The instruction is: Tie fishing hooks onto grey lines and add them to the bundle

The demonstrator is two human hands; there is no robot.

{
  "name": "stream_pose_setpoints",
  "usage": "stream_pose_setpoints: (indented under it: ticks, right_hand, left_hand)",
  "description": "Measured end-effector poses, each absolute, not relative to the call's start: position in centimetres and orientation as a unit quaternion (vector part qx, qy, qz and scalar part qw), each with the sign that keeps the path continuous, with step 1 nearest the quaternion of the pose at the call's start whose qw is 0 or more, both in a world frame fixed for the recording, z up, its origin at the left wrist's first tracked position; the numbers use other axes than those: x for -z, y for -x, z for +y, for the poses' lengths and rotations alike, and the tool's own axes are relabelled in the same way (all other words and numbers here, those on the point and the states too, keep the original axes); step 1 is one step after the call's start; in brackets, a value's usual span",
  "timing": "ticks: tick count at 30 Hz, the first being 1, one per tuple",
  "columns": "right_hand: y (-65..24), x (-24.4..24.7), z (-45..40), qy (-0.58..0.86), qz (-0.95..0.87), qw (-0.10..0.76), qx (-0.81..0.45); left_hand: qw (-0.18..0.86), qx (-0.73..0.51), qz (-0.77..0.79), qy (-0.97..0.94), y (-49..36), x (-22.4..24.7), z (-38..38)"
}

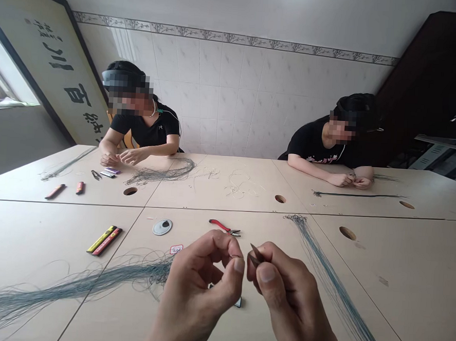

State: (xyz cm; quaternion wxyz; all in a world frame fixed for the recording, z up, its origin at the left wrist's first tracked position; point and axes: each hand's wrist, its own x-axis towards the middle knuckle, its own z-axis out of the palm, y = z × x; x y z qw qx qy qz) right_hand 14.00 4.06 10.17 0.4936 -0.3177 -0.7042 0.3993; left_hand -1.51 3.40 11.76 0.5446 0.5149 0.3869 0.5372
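My left hand [203, 287] is closed in a pinch, thumb against index finger, on something thin and too small to make out. Just to its right, my right hand [288, 295] grips a small dark pointed tool [257, 254], whose tip points up and left. The hands are close together but apart. Left of my left hand lies a bundle of thin blue-grey strands [101, 282], its tangled end behind that hand. Another bundle [333, 277] runs down the table on the right. Red-handled pliers [224, 226] lie beyond my hands.
On the table [26, 245] lie yellow and red packets [104, 241], a round metal disc [162, 226] and a small label [176, 249]. Two people [143, 127] [322, 145] sit across, working with their hands. Round holes [348, 233] pierce the tabletop.
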Motion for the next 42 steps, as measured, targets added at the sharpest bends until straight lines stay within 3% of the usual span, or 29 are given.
stream_pose_setpoints:
  ticks: [19, 29, 35, 42]
  right_hand:
    - [-13.8, -10.0, 4.2, 0.314, -0.731, 0.491, -0.354]
    - [-14.0, -10.0, 3.9, 0.348, -0.633, 0.54, -0.432]
    - [-13.5, -11.1, 3.4, 0.411, -0.616, 0.536, -0.405]
    - [-14.1, -11.3, 3.8, 0.403, -0.64, 0.49, -0.433]
  left_hand:
    - [0.447, -0.563, 0.403, -0.566, 1.1, -12.0, 3.3]
    - [0.415, -0.56, 0.42, -0.581, 1.0, -12.2, 3.3]
    - [0.354, -0.556, 0.425, -0.621, 1.1, -11.9, 3.4]
    - [0.368, -0.557, 0.43, -0.608, 1.3, -12.0, 3.9]
